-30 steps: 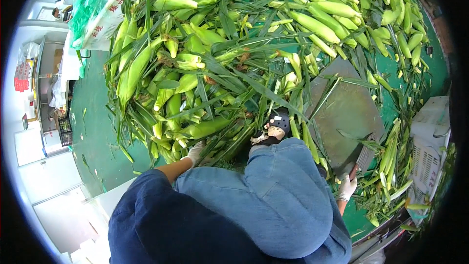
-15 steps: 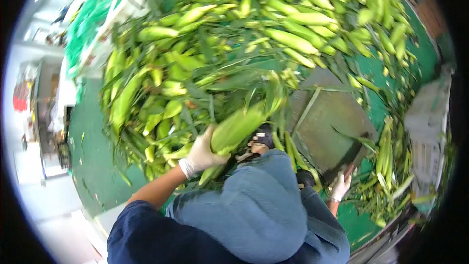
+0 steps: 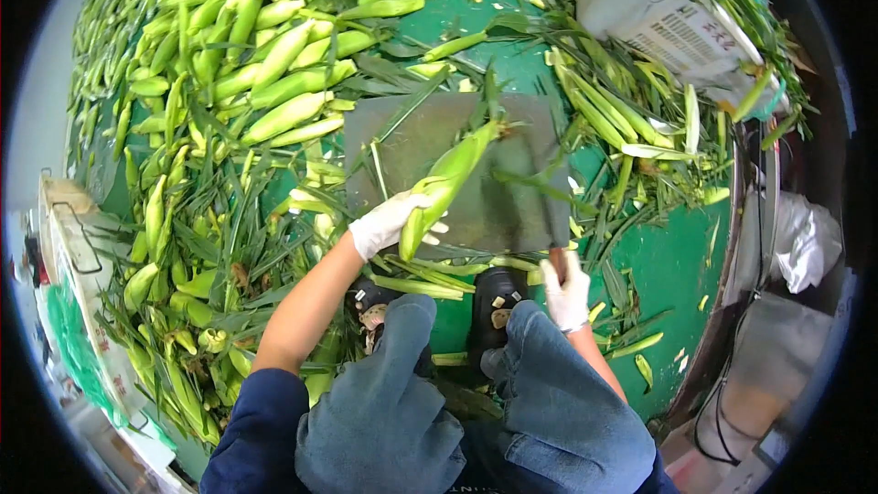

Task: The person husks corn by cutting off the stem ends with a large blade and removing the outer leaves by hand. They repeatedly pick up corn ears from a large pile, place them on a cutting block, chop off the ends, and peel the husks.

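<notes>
Corn ear (image 3: pixel 445 185), husk on, lies slantwise across the dark cutting board (image 3: pixel 512 210). Left hand (image 3: pixel 389 224), gloved, fingers grasping its lower end. Right hand (image 3: pixel 567 293), gloved, clenched around a knife handle (image 3: pixel 556 261) at the board's near edge. Heaped corn (image 3: pixel 265 82) lies left.

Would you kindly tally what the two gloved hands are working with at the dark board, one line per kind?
White-gloved hands: 2, left hand and right hand
Corn ear in green husk held by the left hand: 1
Dark cutting board: 1
Knife, mostly hidden, in the right hand: 1
Total: 5
</notes>
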{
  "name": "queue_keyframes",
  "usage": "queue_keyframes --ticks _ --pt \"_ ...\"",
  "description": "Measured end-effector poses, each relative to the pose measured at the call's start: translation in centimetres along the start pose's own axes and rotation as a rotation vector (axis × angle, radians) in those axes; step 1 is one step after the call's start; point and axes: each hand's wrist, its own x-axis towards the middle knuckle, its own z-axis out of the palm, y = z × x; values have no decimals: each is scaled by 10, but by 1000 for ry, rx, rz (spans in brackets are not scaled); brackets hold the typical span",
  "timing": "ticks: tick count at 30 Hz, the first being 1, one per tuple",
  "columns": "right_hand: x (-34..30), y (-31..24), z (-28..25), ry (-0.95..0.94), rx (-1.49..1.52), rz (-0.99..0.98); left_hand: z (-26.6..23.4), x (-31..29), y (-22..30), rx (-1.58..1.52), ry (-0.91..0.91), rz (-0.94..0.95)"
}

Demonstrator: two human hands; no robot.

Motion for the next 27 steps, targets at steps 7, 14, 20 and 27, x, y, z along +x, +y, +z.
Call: queue_keyframes --ticks 7,14,20,27 --pt "35 10 27 -42 -91 16 4 -51 24 1529 694 142" --pt "55 -11 32 -85 142 116 72 11 14 1980 784 482" --pt "85 -123 -2 166 394 -181 37 29 29 1933 654 304" --pt "66 0 48 -74 -59 -80 33 19 56 1982 442 238"
